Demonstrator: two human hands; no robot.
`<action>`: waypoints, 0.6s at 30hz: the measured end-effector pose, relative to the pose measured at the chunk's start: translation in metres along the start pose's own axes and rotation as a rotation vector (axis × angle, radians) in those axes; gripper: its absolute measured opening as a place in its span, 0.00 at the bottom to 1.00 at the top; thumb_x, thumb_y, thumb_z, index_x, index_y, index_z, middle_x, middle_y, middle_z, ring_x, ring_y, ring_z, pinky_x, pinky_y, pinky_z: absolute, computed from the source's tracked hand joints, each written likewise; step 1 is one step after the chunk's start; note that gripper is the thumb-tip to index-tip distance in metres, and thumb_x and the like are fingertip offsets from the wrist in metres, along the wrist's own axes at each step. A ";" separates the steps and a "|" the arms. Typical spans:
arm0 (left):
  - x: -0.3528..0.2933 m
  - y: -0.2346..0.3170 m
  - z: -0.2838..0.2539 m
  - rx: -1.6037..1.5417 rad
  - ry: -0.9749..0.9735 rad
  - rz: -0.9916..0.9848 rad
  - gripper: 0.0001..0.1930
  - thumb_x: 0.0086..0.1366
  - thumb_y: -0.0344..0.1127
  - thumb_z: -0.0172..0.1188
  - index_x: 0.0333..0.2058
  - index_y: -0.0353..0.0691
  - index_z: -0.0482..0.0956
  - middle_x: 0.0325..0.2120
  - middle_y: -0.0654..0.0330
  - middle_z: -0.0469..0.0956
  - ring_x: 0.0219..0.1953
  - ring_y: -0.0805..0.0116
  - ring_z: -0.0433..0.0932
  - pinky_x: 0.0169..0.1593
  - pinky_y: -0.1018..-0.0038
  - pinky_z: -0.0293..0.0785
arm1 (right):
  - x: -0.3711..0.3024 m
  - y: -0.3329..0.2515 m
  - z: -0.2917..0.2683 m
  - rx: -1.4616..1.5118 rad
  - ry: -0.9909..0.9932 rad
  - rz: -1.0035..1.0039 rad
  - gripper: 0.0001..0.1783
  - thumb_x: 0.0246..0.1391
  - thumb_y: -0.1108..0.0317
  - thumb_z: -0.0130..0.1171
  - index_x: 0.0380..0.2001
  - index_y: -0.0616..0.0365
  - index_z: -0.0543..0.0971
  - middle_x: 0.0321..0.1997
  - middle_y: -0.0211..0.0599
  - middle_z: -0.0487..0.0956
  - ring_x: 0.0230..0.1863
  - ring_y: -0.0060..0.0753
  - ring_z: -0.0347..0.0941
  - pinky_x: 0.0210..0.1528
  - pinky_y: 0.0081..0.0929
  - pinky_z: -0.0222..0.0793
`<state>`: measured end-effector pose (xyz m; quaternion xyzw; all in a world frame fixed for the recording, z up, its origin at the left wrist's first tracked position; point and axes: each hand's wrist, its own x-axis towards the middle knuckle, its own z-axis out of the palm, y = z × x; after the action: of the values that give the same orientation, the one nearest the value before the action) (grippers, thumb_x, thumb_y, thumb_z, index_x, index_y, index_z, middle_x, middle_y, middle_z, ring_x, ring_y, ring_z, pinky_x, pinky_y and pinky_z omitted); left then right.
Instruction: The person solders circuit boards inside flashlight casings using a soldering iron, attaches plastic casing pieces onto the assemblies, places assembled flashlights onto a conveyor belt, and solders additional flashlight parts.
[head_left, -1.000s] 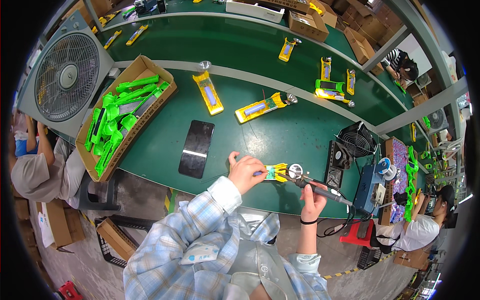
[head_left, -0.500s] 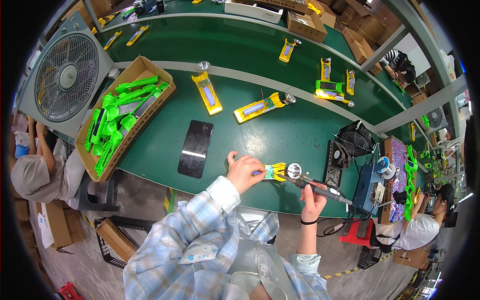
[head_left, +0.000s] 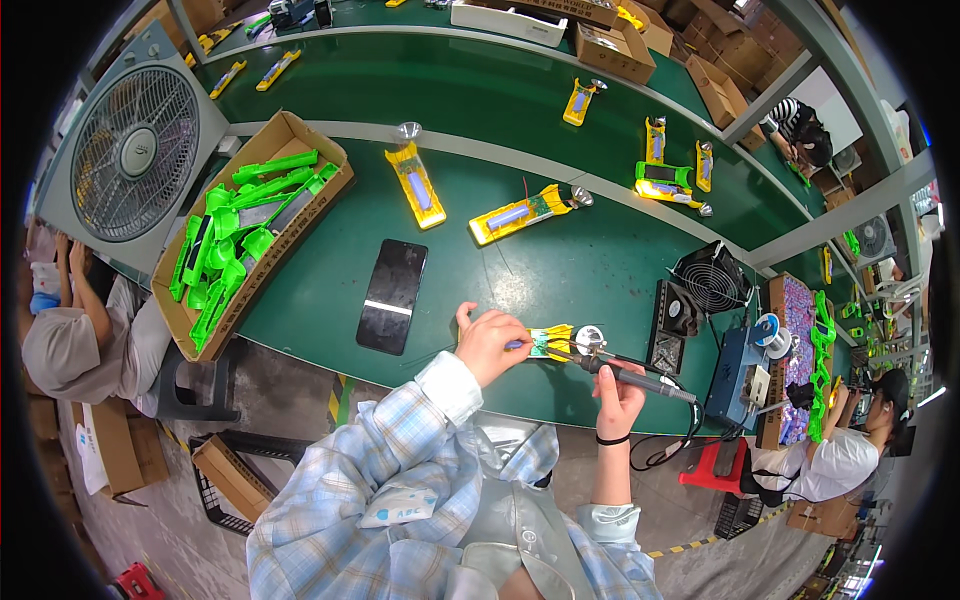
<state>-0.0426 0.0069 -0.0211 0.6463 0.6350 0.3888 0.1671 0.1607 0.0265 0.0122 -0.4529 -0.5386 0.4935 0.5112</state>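
The left hand (head_left: pixel 490 347) bends its fingers over the left end of a long yellow plastic casing with a green circuit board (head_left: pixel 552 342); whether they pinch it, I cannot tell. This casing lies at the near edge of the dark green table (head_left: pixel 620 265), just beside a round silver reflector (head_left: pixel 590 337). The right hand (head_left: pixel 620 400) is closed around the handle of a dark, pen-shaped soldering iron (head_left: pixel 657 384). Its thin tip points to the board; contact is too small to see.
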 end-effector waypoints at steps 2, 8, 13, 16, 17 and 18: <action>0.000 0.000 0.000 0.000 -0.001 0.002 0.03 0.48 0.37 0.60 0.19 0.48 0.77 0.23 0.73 0.74 0.34 0.75 0.71 0.50 0.56 0.44 | 0.000 0.000 0.000 0.001 -0.013 0.016 0.11 0.49 0.71 0.55 0.34 0.63 0.68 0.24 0.34 0.70 0.19 0.18 0.64 0.19 0.13 0.59; 0.000 0.000 0.000 0.000 -0.010 -0.003 0.03 0.48 0.38 0.60 0.20 0.48 0.77 0.24 0.73 0.74 0.35 0.74 0.71 0.50 0.56 0.44 | 0.000 0.001 -0.001 -0.013 -0.028 0.040 0.11 0.49 0.71 0.55 0.34 0.64 0.68 0.25 0.34 0.70 0.19 0.18 0.64 0.19 0.13 0.60; 0.000 -0.001 0.000 0.000 -0.012 -0.005 0.03 0.48 0.38 0.60 0.20 0.49 0.77 0.24 0.72 0.74 0.35 0.74 0.70 0.50 0.56 0.44 | 0.001 0.002 -0.001 -0.018 -0.022 0.032 0.11 0.49 0.72 0.54 0.34 0.64 0.68 0.25 0.34 0.70 0.20 0.18 0.64 0.19 0.13 0.60; 0.001 -0.001 0.000 0.001 -0.017 -0.003 0.04 0.48 0.38 0.60 0.20 0.49 0.77 0.24 0.72 0.74 0.35 0.74 0.70 0.50 0.56 0.44 | 0.001 0.002 -0.001 -0.023 -0.019 0.028 0.10 0.49 0.72 0.54 0.34 0.65 0.68 0.25 0.34 0.70 0.20 0.18 0.64 0.19 0.13 0.60; 0.000 -0.001 0.000 0.003 -0.015 -0.003 0.04 0.48 0.39 0.60 0.20 0.49 0.77 0.24 0.72 0.74 0.35 0.74 0.70 0.50 0.56 0.44 | 0.001 0.001 -0.001 -0.022 -0.018 0.030 0.10 0.49 0.73 0.54 0.34 0.65 0.68 0.26 0.34 0.70 0.20 0.18 0.64 0.19 0.13 0.60; 0.000 -0.001 0.001 0.004 -0.014 -0.003 0.04 0.48 0.39 0.60 0.20 0.49 0.77 0.24 0.73 0.74 0.35 0.74 0.70 0.50 0.56 0.44 | 0.001 0.001 0.000 -0.022 -0.018 0.031 0.10 0.49 0.73 0.54 0.34 0.65 0.68 0.26 0.34 0.70 0.20 0.18 0.64 0.19 0.13 0.60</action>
<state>-0.0431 0.0077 -0.0223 0.6483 0.6355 0.3830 0.1708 0.1607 0.0277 0.0113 -0.4622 -0.5415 0.4994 0.4936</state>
